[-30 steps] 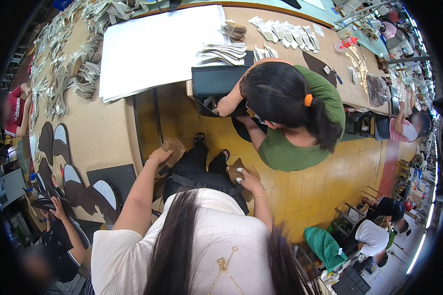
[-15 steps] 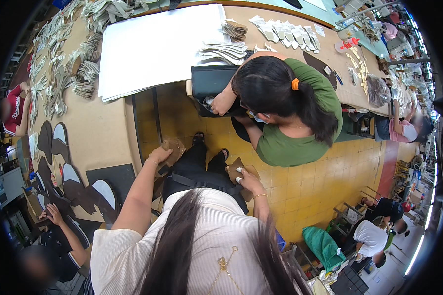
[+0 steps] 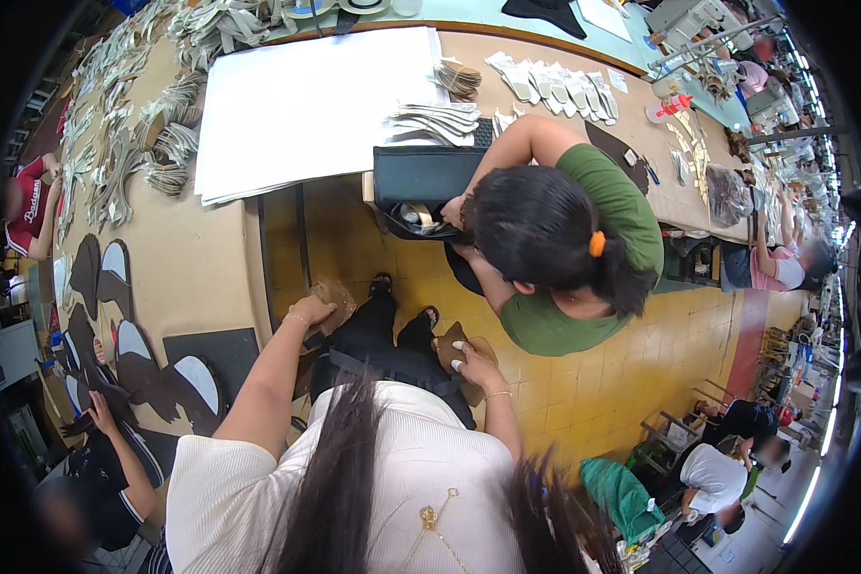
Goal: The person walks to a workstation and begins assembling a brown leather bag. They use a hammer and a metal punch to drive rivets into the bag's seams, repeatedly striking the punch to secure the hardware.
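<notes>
My left hand [image 3: 313, 310], low beside the table's near corner, is closed on a brown cut piece [image 3: 334, 298] that looks partly see-through or shiny at its edge. Down at my right side, my right hand [image 3: 476, 364] grips flat brown cut pieces [image 3: 451, 342] with pointed outlines; white coverings sit on some fingertips. How many pieces each hand has, I cannot tell. Ahead, a person in a green shirt [image 3: 603, 215] bends over an open black box-like holder [image 3: 421, 182], one hand at its edge. A roll and other small items [image 3: 416, 217] lie inside it.
On the brown-covered table [image 3: 222, 258] lie large white sheets [image 3: 306, 110], stacks of pale cut pieces [image 3: 435, 124] and dark brown pieces with white parts [image 3: 196, 383]. Another person's hand [image 3: 103, 416] works at the left. A green sack [image 3: 622, 497] stands on the yellow floor [image 3: 584, 411].
The person in green has lowered their head and drawn a hand back to the holder's right edge, showing its contents. My hands keep their hold, shifting only slightly.
</notes>
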The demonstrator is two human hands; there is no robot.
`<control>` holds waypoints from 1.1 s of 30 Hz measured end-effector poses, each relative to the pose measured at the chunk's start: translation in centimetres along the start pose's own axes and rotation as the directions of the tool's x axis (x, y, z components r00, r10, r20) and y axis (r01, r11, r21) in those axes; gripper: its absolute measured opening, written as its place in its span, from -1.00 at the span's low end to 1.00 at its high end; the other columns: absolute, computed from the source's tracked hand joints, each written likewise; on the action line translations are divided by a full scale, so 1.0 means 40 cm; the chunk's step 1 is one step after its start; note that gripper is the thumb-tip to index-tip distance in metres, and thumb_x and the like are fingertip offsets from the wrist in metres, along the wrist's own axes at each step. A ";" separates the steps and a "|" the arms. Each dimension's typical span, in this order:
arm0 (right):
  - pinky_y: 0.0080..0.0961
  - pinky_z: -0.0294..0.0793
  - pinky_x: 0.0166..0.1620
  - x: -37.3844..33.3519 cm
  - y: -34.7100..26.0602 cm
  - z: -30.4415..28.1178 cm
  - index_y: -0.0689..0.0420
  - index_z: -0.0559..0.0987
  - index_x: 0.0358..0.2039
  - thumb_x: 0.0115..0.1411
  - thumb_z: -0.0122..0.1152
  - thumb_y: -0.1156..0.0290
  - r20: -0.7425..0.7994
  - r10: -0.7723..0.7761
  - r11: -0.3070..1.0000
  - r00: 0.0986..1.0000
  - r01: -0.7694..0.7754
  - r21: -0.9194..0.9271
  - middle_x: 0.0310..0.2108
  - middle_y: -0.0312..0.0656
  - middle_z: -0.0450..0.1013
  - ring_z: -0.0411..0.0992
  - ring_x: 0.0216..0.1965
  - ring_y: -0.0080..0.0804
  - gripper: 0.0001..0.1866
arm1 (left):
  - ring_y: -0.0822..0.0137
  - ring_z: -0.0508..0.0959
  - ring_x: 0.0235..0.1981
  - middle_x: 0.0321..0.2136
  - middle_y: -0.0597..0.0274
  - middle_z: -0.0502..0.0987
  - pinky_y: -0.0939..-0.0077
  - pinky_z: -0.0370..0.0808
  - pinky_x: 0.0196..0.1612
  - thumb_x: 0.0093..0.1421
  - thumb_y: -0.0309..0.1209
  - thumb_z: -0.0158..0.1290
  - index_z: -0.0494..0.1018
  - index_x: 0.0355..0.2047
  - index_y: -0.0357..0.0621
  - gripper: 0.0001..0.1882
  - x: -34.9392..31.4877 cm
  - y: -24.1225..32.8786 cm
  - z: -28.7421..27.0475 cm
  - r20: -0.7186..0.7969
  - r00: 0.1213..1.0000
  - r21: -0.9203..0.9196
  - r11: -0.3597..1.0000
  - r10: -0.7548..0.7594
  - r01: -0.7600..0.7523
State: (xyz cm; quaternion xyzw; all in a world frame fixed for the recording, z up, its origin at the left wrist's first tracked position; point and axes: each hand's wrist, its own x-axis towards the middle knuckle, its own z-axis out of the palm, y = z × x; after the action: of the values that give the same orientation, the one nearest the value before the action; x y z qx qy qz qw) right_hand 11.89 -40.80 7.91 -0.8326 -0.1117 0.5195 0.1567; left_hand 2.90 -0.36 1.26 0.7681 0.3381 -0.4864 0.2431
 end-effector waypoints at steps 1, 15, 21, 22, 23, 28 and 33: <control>-0.20 0.27 0.23 0.002 0.007 0.008 0.02 0.30 0.27 0.20 0.11 0.23 -0.010 -0.017 1.000 1.000 0.017 0.010 0.16 0.14 0.34 0.32 0.19 0.03 -0.39 | 0.04 0.40 0.20 0.19 0.00 0.39 0.17 0.30 0.24 0.14 0.18 -0.05 0.40 0.17 -0.10 -0.25 -0.008 0.008 -0.005 -0.003 1.000 0.012 1.000 0.011 -0.011; -0.33 0.26 0.23 -0.040 -0.031 -0.020 0.08 0.25 0.29 0.21 0.09 0.28 0.027 0.032 0.998 0.999 -0.034 0.058 0.17 0.11 0.34 0.32 0.20 -0.03 -0.37 | -0.01 0.41 0.18 0.15 -0.06 0.42 0.18 0.33 0.21 0.11 0.17 0.00 0.33 0.21 -0.19 -0.19 -0.030 0.037 -0.021 0.006 1.000 0.087 0.996 0.027 -0.028; -0.21 0.29 0.21 -0.036 -0.043 -0.009 0.02 0.32 0.23 0.21 0.11 0.25 0.004 0.062 0.996 0.998 -0.062 0.067 0.14 0.11 0.36 0.33 0.18 0.00 -0.43 | 0.02 0.41 0.19 0.15 -0.01 0.43 0.20 0.33 0.22 0.14 0.14 0.00 0.40 0.17 -0.10 -0.26 -0.030 0.058 -0.041 0.038 0.998 0.201 0.978 0.052 -0.059; -0.21 0.29 0.21 -0.034 -0.041 -0.005 0.01 0.32 0.24 0.21 0.11 0.25 0.014 0.071 0.995 0.997 -0.072 0.076 0.14 0.11 0.36 0.33 0.18 0.00 -0.43 | 0.02 0.41 0.18 0.14 -0.01 0.43 0.21 0.33 0.22 0.13 0.15 0.00 0.40 0.17 -0.10 -0.27 -0.034 0.063 -0.041 0.028 0.998 0.201 0.978 0.048 -0.053; -0.21 0.29 0.21 -0.033 -0.038 -0.002 0.00 0.32 0.24 0.20 0.11 0.25 0.026 0.103 0.992 0.994 -0.104 0.073 0.14 0.11 0.36 0.33 0.18 0.01 -0.43 | 0.02 0.42 0.18 0.14 -0.01 0.44 0.21 0.34 0.21 0.13 0.15 0.01 0.41 0.16 -0.09 -0.27 -0.039 0.068 -0.042 0.033 0.999 0.201 0.979 0.037 -0.043; -0.22 0.29 0.21 -0.037 -0.023 0.001 -0.01 0.30 0.25 0.20 0.11 0.24 -0.005 0.046 0.996 0.999 -0.046 0.070 0.15 0.12 0.36 0.33 0.18 0.01 -0.41 | 0.02 0.44 0.16 0.13 0.01 0.45 0.21 0.36 0.20 0.12 0.14 0.02 0.43 0.15 -0.07 -0.29 -0.056 0.090 -0.047 -0.007 0.994 0.217 0.970 0.111 -0.107; -0.24 0.28 0.22 -0.030 -0.025 0.011 0.04 0.27 0.27 0.20 0.13 0.26 -0.043 -0.002 0.995 0.999 0.006 0.099 0.14 0.14 0.37 0.32 0.18 0.02 -0.39 | 0.10 0.40 0.20 0.18 0.12 0.41 0.21 0.31 0.24 0.11 0.14 0.02 0.39 0.19 -0.03 -0.27 -0.048 0.081 -0.054 0.073 0.992 0.204 0.973 0.099 -0.112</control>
State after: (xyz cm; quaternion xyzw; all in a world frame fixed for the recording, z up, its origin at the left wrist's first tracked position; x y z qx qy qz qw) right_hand 10.96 -40.24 9.11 -0.8346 -0.0843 0.5059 0.2011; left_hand 6.05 -1.51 4.03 0.7906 0.2366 -0.5291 0.1976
